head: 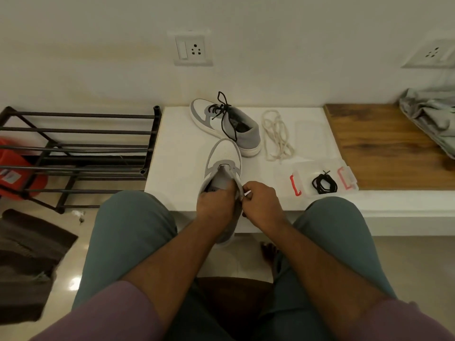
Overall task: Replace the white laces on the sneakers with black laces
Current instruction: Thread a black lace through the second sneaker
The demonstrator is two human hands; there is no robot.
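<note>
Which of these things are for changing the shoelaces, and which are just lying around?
For the job: near sneaker, held by both hands; far sneaker, already black-laced; white laces; black lace in the clear box.

Just lying about: shoe rack, grey cloth, wall socket.

Warm, dim indoor light gives the whole view a yellowish cast. The white table (177, 173) is the brightest area, and the sneakers on it cast only faint, soft shadows. A small glare spot shines on the glossy floor (73, 283) at lower left. Wide-angle distortion bends the shoe rack (73, 148) and wall sockets outward, and the edges, especially the orange box (14, 173) and the sleeves, look blurred.
</note>
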